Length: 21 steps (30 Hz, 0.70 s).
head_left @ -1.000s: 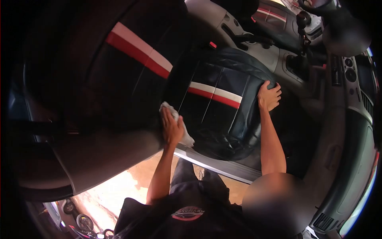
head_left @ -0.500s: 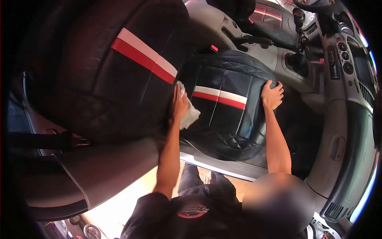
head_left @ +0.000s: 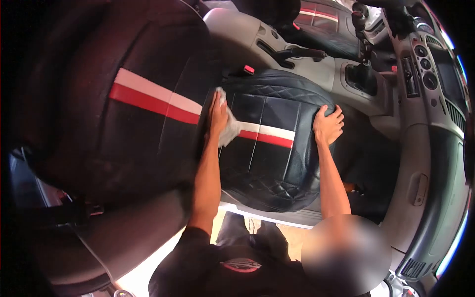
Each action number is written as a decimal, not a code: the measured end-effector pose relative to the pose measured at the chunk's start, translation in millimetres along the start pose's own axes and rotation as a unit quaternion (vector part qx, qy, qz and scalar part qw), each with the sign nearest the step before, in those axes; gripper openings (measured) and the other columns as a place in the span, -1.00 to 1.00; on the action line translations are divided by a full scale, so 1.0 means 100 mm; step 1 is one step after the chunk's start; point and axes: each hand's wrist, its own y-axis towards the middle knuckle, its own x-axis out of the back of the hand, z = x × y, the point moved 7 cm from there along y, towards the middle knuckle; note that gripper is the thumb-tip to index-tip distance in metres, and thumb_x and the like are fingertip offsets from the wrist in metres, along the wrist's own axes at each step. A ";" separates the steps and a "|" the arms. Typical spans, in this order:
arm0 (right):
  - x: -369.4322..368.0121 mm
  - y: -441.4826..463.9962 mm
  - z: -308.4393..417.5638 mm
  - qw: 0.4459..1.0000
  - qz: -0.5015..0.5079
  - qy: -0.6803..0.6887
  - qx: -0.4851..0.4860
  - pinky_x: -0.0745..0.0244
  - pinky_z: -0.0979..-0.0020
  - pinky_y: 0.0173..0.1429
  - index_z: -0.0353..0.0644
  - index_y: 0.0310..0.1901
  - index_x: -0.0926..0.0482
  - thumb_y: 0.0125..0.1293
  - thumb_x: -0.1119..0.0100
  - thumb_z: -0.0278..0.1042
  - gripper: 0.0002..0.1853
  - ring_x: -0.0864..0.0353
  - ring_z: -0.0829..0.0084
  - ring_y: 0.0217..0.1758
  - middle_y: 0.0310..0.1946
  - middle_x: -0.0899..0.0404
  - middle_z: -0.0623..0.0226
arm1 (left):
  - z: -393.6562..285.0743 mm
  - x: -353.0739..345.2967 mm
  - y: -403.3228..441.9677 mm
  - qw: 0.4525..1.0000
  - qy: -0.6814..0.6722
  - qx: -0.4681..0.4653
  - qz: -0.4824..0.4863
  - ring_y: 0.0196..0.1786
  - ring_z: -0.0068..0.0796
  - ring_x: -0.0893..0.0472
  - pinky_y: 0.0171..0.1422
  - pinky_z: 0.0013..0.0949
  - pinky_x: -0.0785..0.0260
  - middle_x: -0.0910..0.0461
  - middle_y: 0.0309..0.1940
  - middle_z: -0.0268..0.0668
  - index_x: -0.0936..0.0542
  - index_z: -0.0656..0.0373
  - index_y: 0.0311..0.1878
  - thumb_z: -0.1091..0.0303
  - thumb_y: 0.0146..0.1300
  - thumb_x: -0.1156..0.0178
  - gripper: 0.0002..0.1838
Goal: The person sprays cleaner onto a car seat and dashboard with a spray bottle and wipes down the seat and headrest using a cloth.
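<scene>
One cloth [head_left: 230, 132] held under my left hand [head_left: 217, 117] at rear of seat cushion [head_left: 267, 161]; my right hand [head_left: 328, 126], half open, on front edge. Work seemingly unfinished; amount done unclear.

Through the head feed I log the location as a car's front cabin [head_left: 321, 74], given the padded seat [head_left: 277, 110], handbrake [head_left: 308, 52], gear lever [head_left: 364, 69], red seat-belt buckle [head_left: 249, 70], and dashboard [head_left: 439, 163] carrying dials [head_left: 429, 79] and air vents [head_left: 454, 117].

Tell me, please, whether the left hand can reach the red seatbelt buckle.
Probably yes: nothing visible blocks the left hand from the red seatbelt buckle, though that hand holds a white cloth.
</scene>
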 end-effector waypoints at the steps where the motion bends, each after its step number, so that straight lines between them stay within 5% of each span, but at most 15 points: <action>1: 0.00 0.01 -0.01 1.000 -0.006 -0.001 0.003 -0.43 -0.03 0.37 -0.10 0.43 -0.43 0.48 0.00 0.23 -0.32 -0.54 -0.03 0.34 0.31 -0.54 0.04 | -0.08 -0.08 0.16 0.997 0.030 0.065 0.027 0.60 0.11 -0.33 0.66 -0.09 -0.20 -0.37 0.55 0.09 -0.37 0.32 0.54 0.32 0.59 -0.07 -0.46; 3: 0.03 0.00 0.03 1.000 -0.007 0.003 0.004 -0.43 -0.05 0.36 -0.11 0.43 -0.43 0.47 -0.01 0.21 -0.32 -0.54 -0.05 0.34 0.31 -0.55 0.03 | -0.43 -0.04 0.39 0.973 0.093 0.197 0.079 0.62 0.08 -0.33 0.68 -0.15 -0.16 -0.36 0.56 0.08 -0.35 0.34 0.56 0.35 0.59 -0.05 -0.45; 6: 0.00 0.01 -0.01 1.000 -0.001 0.007 0.004 -0.40 -0.05 0.39 -0.05 0.44 -0.42 0.49 0.03 0.27 -0.31 -0.53 -0.05 0.38 0.35 -0.54 0.04 | -0.19 -0.01 0.12 0.999 0.050 0.011 0.018 0.61 0.08 -0.34 0.68 -0.14 -0.17 -0.36 0.56 0.09 -0.36 0.35 0.55 0.31 0.60 -0.04 -0.45; 12: -0.01 0.03 -0.04 1.000 0.012 0.009 -0.005 -0.40 -0.06 0.39 -0.04 0.44 -0.42 0.46 0.03 0.31 -0.28 -0.53 -0.06 0.38 0.34 -0.54 0.03 | -0.31 0.56 -0.91 0.987 0.119 0.112 -0.005 0.58 0.11 -0.36 0.63 -0.06 -0.25 -0.36 0.55 0.12 -0.35 0.35 0.55 0.25 0.60 -0.03 -0.43; 18: 0.03 0.04 -0.02 0.999 0.022 0.037 -0.008 -0.38 -0.10 0.40 -0.12 0.43 -0.44 0.43 0.01 0.25 -0.28 -0.52 -0.09 0.36 0.32 -0.52 -0.01 | -0.61 0.97 -2.09 0.946 0.233 0.225 0.011 0.66 0.18 -0.20 0.73 0.00 -0.04 -0.25 0.60 0.19 -0.22 0.41 0.60 0.15 0.61 -0.01 -0.33; 21: 0.02 0.04 -0.02 0.999 0.007 0.037 -0.006 -0.39 -0.09 0.39 -0.12 0.42 -0.45 0.42 0.01 0.24 -0.29 -0.53 -0.09 0.34 0.30 -0.53 -0.01 | -0.75 0.91 -2.45 0.930 0.224 0.292 -0.006 0.73 0.19 -0.01 0.79 0.02 0.11 -0.03 0.69 0.18 -0.13 0.45 0.63 0.09 0.59 -0.03 -0.24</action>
